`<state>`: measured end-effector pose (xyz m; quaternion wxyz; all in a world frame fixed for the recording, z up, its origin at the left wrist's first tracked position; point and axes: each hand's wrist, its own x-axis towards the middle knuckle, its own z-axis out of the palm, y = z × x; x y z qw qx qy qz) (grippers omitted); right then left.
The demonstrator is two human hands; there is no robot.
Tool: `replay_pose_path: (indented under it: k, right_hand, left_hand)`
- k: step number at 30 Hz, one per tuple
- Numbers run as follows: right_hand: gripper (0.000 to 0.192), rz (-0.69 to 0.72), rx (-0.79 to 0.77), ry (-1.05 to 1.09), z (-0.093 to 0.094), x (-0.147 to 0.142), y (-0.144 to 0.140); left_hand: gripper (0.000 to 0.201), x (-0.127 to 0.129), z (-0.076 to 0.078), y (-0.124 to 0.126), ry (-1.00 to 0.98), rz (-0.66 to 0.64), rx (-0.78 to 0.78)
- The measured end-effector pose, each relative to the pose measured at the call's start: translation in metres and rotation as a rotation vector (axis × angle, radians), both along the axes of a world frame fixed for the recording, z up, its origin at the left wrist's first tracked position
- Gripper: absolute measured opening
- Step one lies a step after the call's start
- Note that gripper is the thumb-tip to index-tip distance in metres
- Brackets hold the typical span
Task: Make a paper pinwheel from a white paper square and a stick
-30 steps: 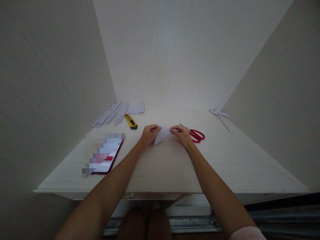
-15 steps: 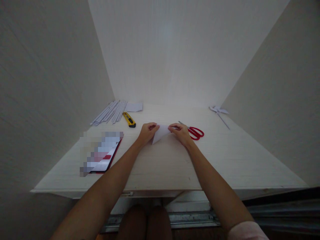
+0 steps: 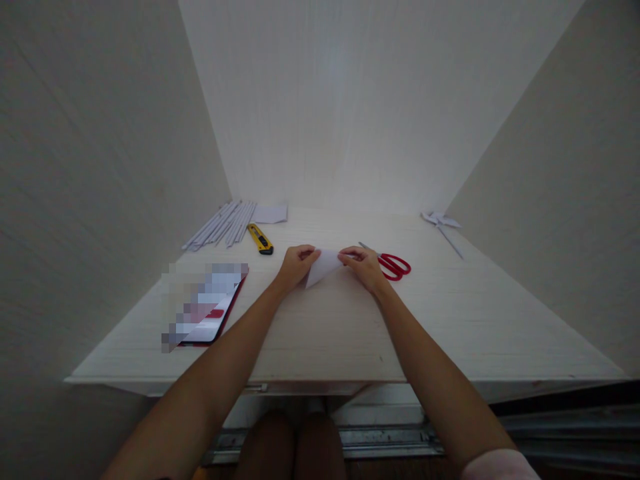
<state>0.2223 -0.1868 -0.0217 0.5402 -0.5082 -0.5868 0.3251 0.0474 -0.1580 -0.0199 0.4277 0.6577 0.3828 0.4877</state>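
Note:
A small white folded paper triangle (image 3: 323, 265) lies at the middle of the pale wooden table (image 3: 340, 327). My left hand (image 3: 296, 265) pinches its left corner. My right hand (image 3: 364, 267) pinches its right corner, fingers curled onto the paper. Both forearms reach in from the near edge. Red-handled scissors (image 3: 393, 263) lie just right of my right hand, partly hidden behind it.
A yellow utility knife (image 3: 261, 239) lies left of the paper. Behind the knife are several rolled white paper sticks (image 3: 223, 225) and a white sheet (image 3: 271, 213). A phone in a red case (image 3: 206, 312) sits front left. A white paper pinwheel (image 3: 442, 226) rests far right. Walls close in on three sides.
My hands stay on the paper almost unmoved; the fingers shift slightly along its top edge. The view has drifted a little.

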Motion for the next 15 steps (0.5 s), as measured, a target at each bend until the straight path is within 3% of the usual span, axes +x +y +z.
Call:
replay_pose_path:
  k: [15]
  right_hand:
    - [0.022, 0.02, -0.009, -0.002, 0.0013, 0.0007, -0.0002]
  left_hand:
    - [0.023, 0.0, -0.0004, 0.0006, -0.002, -0.009, 0.0]
